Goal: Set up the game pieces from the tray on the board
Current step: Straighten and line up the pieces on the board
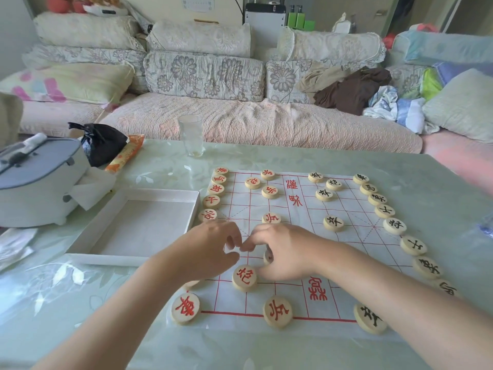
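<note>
A white paper board (298,236) with red grid lines lies on the table. Several round wooden pieces with red characters line its left side and middle, among them one (244,277) just below my hands. Black-character pieces (394,226) run down the right side. The white tray (138,225) left of the board shows no pieces inside. My left hand (210,249) and my right hand (282,252) meet fingertip to fingertip over the board's left half. Fingers of my right hand curl round a red-character piece (268,257), mostly hidden. My left hand's fingers are curled; nothing shows in them.
A clear drinking glass (191,138) stands at the table's far edge. A grey-white case (37,182), a black bag (101,142) and an orange packet (125,154) sit at the left. A sofa with cushions and clothes lies behind the table.
</note>
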The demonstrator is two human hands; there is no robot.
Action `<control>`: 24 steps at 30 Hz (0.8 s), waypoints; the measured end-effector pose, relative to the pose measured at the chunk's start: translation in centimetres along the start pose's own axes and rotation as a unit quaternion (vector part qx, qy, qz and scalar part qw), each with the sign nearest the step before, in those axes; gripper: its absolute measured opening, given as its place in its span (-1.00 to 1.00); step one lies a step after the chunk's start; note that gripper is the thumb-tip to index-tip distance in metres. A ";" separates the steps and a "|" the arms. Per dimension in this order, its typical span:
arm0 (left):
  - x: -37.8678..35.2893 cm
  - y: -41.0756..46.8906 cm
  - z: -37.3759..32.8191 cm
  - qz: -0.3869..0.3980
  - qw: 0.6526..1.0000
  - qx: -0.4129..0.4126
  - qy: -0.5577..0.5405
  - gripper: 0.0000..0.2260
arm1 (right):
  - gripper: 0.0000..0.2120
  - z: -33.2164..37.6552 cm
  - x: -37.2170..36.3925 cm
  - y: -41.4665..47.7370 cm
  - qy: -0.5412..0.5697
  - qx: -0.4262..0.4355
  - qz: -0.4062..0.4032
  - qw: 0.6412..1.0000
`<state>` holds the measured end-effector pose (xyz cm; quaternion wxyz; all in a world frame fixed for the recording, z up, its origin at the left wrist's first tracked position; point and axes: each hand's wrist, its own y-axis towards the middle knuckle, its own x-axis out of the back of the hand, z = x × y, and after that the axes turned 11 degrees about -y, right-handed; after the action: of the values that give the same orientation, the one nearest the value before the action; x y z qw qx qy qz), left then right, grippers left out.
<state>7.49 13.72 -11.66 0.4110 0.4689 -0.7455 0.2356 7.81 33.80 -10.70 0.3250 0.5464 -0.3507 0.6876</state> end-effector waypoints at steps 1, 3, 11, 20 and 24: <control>0.1 -0.5 0.1 0.002 1.000 -0.002 0.005 -0.82 | -0.52 0.3 -0.1 -0.2 -0.007 0.007 0.006 1.000; 0.2 -1.6 0.3 0.005 1.000 -0.011 0.026 -0.78 | -0.49 1.0 -0.4 -0.7 -0.024 0.021 0.019 0.999; -0.7 -3.8 0.7 -0.007 0.998 -0.026 0.053 -0.58 | -0.50 2.4 -1.3 -0.9 -0.092 -0.015 -0.003 0.996; -1.4 -3.7 0.5 0.003 0.996 -0.048 0.076 -0.59 | -0.57 2.7 -1.1 -1.4 -0.090 -0.024 -0.004 0.996; -1.8 -3.4 0.2 -0.009 0.996 -0.056 0.072 -0.64 | -0.58 2.6 -1.1 -1.3 -0.094 -0.029 0.006 0.995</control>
<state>10.86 12.95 -13.43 0.4916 0.4331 -0.7218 0.2228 10.40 32.28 -11.21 0.3025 0.5970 -0.4026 0.6245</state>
